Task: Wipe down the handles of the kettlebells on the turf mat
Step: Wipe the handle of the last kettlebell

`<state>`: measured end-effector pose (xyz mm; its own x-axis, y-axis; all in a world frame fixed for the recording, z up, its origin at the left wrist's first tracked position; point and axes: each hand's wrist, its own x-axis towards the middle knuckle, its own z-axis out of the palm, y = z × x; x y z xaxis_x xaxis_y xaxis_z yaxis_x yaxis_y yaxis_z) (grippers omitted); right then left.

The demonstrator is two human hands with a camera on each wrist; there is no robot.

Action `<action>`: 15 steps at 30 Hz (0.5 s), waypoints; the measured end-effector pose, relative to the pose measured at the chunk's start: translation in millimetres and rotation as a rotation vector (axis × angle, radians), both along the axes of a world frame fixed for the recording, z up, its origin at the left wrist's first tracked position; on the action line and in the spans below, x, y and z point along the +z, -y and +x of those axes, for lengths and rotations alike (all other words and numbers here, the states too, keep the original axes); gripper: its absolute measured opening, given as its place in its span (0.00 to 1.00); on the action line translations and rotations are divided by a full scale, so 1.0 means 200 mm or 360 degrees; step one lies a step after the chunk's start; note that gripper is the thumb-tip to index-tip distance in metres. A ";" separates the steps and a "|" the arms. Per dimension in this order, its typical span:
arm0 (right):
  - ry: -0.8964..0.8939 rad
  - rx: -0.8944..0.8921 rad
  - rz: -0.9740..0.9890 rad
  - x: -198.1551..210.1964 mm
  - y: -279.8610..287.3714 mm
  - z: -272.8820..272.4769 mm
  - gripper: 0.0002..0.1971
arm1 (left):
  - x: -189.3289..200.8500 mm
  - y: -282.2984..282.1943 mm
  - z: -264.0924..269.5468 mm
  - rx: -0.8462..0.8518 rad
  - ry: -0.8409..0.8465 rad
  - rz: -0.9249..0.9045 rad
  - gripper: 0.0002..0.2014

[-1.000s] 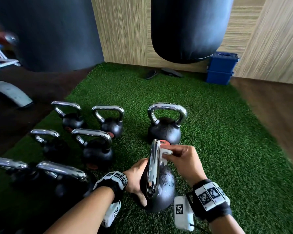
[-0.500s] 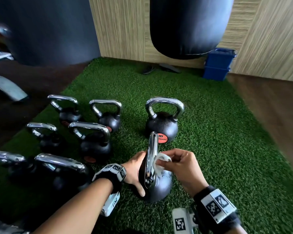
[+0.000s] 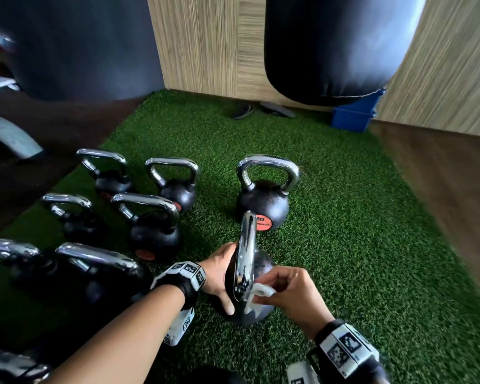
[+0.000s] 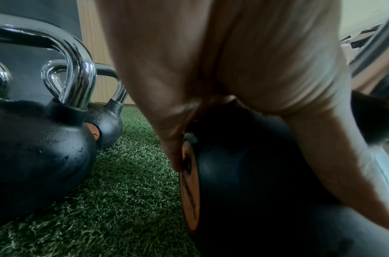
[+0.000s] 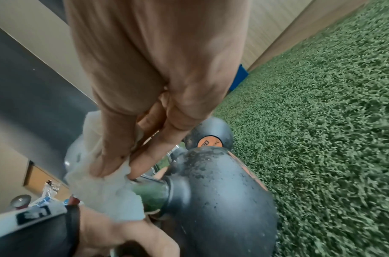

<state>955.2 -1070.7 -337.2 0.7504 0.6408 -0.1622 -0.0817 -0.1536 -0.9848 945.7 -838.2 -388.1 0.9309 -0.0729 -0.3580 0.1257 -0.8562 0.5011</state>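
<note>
Our right hand (image 3: 291, 293) pinches a crumpled white paper wipe (image 3: 257, 296) between thumb and fingertips (image 5: 114, 161), pressing it against the near, lower end of the polished chrome handle (image 3: 245, 259) where it enters the ball. Our left hand (image 3: 219, 275) cups the far side of that same black, rubber-coated round kettlebell (image 5: 215, 191), fingers curled round the body to steady it. This bell stands on the green artificial turf mat (image 3: 358, 259) directly in front of us, its handle edge-on to the head camera.

Just beyond it stands another black kettlebell with an orange disc (image 3: 263, 206). To the left, six more chrome-handled kettlebells (image 3: 153, 228) stand in rows, close together.

We judge the task as partly done at most: the wipe is at the base of one handle only. Nothing shows which of the others have been wiped, though droplets bead on several bodies.
</note>
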 end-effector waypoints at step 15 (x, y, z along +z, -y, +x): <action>0.0396 0.0060 -0.0208 -0.07 -0.12 0.13 0.16 | 0.01 0.02 -0.01 -0.0025 -0.0079 0.0112 0.78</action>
